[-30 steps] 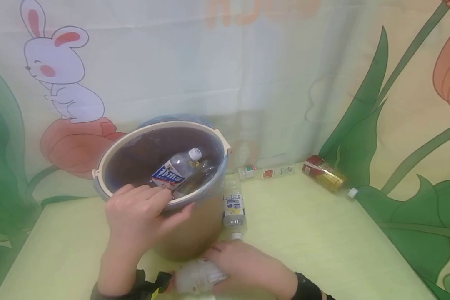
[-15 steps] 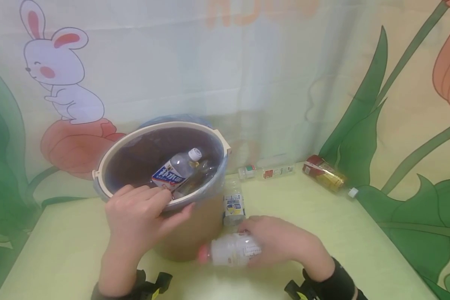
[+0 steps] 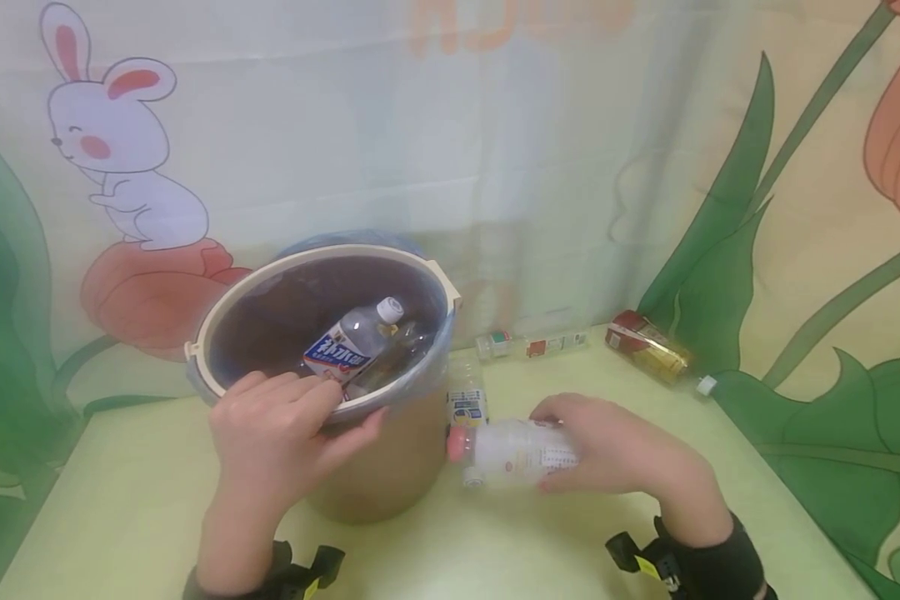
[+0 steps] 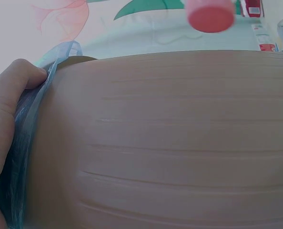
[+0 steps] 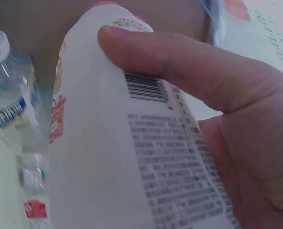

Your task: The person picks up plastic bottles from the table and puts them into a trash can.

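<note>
My left hand (image 3: 281,425) grips the near rim of a brown bin (image 3: 390,458) lined with a blue plastic bag, the thumb outside. In the left wrist view that thumb (image 4: 29,74) presses on the blue liner (image 4: 22,124). A white plastic bottle with a pinkish-red cap (image 3: 513,450) lies sideways in my right hand (image 3: 615,446), right of the bin and above the table. The right wrist view shows the thumb across the bottle's label (image 5: 94,119), next to a barcode. Inside the bin rests a clear bottle with a blue label (image 3: 341,350); more bottles beneath it are partly hidden.
Beside the bin lies a clear bottle (image 3: 467,392), partly covered by the held one. Another clear bottle (image 3: 532,343) lies along the back curtain. A bottle with a red and gold label (image 3: 648,348) is at the back right. A printed curtain (image 3: 345,125) encloses the table.
My right hand has lifted the white bottle from in front of the bin and carried it to the right and away from me. The left hand has stayed on the rim.
</note>
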`<state>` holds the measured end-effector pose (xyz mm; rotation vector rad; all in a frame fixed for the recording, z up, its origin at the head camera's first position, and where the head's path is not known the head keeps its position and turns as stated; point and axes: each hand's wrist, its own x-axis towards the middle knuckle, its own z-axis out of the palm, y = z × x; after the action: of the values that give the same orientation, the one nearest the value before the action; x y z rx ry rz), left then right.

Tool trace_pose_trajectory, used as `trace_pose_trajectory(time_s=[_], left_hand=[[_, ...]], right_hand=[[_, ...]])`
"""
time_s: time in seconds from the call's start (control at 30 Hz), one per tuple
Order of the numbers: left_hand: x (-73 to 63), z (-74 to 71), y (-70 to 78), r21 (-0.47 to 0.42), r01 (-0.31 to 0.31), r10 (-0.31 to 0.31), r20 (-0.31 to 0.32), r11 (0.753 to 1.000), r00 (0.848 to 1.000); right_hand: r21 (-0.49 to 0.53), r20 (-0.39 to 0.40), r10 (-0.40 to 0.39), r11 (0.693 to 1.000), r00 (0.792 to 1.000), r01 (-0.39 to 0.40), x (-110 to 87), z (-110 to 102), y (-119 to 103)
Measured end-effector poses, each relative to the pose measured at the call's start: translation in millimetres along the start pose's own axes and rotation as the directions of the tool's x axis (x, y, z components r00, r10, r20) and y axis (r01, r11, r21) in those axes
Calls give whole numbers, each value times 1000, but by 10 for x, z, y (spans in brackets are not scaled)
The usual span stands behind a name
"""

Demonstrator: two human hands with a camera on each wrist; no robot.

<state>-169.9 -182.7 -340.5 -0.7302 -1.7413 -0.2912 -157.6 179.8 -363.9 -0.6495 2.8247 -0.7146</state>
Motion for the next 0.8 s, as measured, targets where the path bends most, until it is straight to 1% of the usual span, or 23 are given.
trace_pose_trajectory(time_s=[0.17, 0.27, 0.37, 0.43, 0.53, 0.63, 0.73, 0.8], left_hand=[[7, -4, -3, 1, 1, -1, 8, 1000, 1000], [1, -9, -7, 1, 5, -5, 12, 1000, 1000], [-7, -9, -10, 1, 7, -7, 15, 1000, 1000], [-11, -9, -11, 2, 6, -6, 17, 1000, 1000], [-18, -7, -13, 5, 3, -4, 14, 1000, 1000], [-20, -3, -15, 9, 0, 0, 3, 1000, 1000], [-17, 4, -18, 11, -4, 4, -1, 1000, 1000], [-15, 7, -21, 13, -6, 6, 1, 1000, 1000]], right_hand=[[-17, -81, 51, 998, 995, -53, -113, -148, 96], [-22, -153, 46, 999, 987, -50, -148, -210, 155], [-17, -241, 10, 1000, 971, -14, -161, -257, 193], [-10, -305, -12, 1000, 952, 10, -168, -285, 198], [13, -398, -34, 999, 917, 43, -171, -322, 169], [35, -483, -24, 998, 875, 47, -179, -361, 103], [57, -550, -3, 998, 835, 41, -175, -405, 31], [71, -576, 2, 996, 817, 48, -158, -440, -8]])
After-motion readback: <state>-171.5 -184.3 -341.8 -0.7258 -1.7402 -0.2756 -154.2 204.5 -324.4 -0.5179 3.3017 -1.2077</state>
